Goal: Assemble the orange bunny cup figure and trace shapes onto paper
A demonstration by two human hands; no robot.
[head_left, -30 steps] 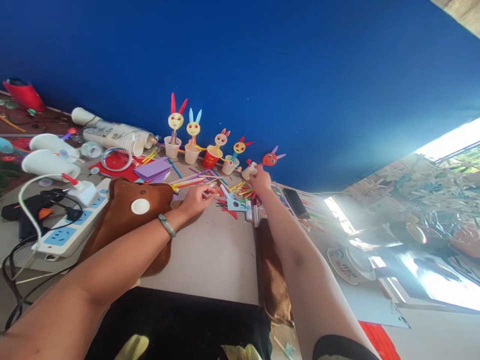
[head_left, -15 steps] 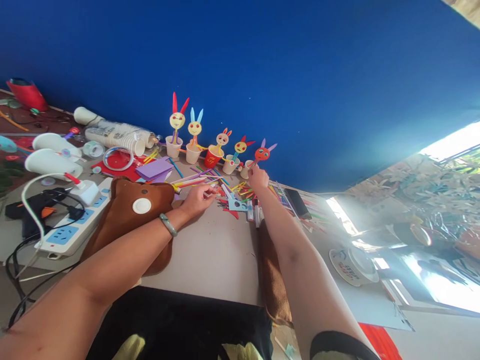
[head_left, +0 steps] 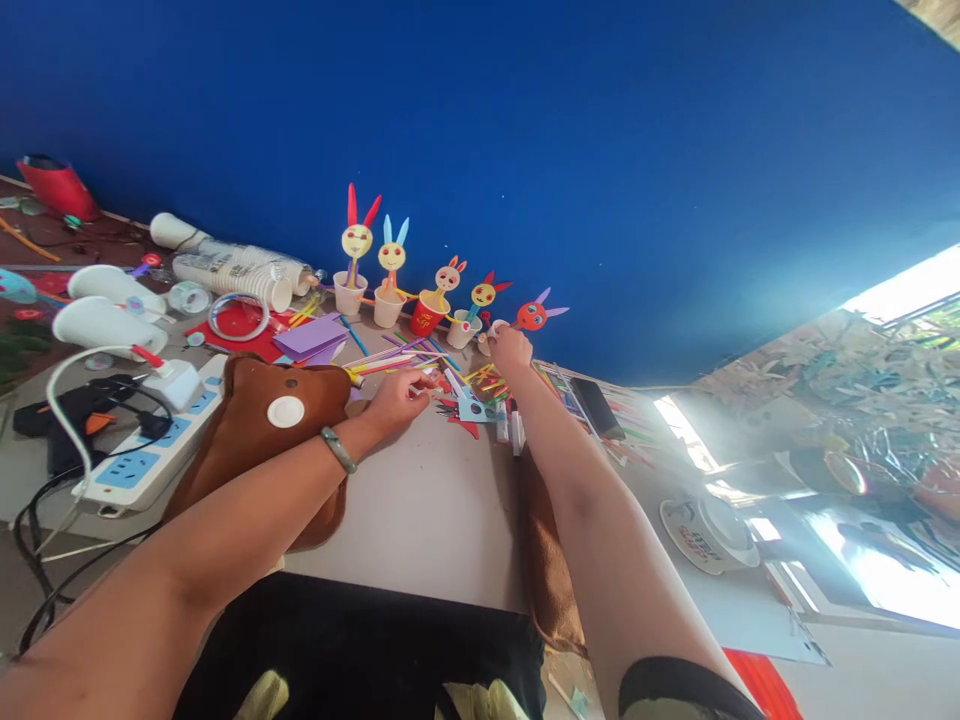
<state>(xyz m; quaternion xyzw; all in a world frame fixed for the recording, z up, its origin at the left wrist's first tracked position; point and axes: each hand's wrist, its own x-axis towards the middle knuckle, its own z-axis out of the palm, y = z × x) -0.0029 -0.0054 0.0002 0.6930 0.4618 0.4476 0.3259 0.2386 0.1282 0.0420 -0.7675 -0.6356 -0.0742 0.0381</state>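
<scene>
A row of paper cups with rabbit-faced stick figures stands along the blue wall. My right hand (head_left: 511, 350) reaches to the last one, a white cup (head_left: 491, 340) carrying an orange rabbit face (head_left: 534, 317) with purple ears, and its fingers are closed around the cup and stick. My left hand (head_left: 397, 395), with a green bangle on its wrist, rests on the table among coloured sticks (head_left: 390, 358), fingers curled at a stick's end.
A brown plush cushion (head_left: 266, 420) lies under my left forearm. A white power strip (head_left: 142, 450), a black glue gun (head_left: 67, 415), a stack of paper cups (head_left: 232, 275), purple paper (head_left: 307, 335) and a tape ring (head_left: 238, 317) sit left. A phone (head_left: 596, 405) and a bowl (head_left: 705, 535) lie right.
My right hand has drawn slightly left and nearer the wall with the orange rabbit figure, whose face swung up and then tilted right again. My left hand has barely moved.
</scene>
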